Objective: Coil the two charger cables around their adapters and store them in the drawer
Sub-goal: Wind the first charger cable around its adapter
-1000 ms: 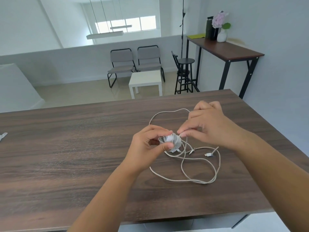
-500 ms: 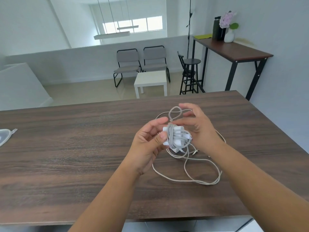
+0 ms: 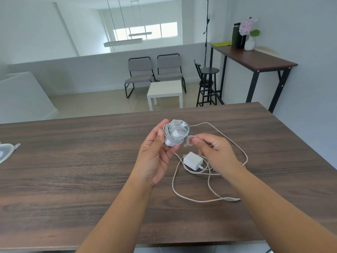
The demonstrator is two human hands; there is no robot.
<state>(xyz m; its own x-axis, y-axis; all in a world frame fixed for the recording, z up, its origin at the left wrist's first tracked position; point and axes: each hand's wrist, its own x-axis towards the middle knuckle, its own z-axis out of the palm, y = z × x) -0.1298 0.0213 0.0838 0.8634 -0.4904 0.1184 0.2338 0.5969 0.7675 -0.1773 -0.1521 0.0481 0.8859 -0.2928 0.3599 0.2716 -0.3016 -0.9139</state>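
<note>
Hands meet above the middle of the tabletop (image 3: 73, 179). The left hand (image 3: 155, 157) is raised with its palm turned up and toward the camera, its fingers and thumb curled round a wound adapter (image 3: 176, 133), whose grey cable is wrapped about it in several turns. The right hand (image 3: 213, 154) pinches the loose end (image 3: 188, 142) of that cable between thumb and fingertip, just beside the bundle; the end forms a small loop there.

Below and between the hands, a second adapter (image 3: 192, 160) lies flat on the tabletop, white, its prongs pointing toward the far left. Its cable (image 3: 204, 200) is uncoiled and sprawls around it in wide loops, running out behind the right wrist and back toward the near edge.

At the far left edge of the tabletop sits part of a pale pouch (image 3: 7, 152), cut off by the frame.
</note>
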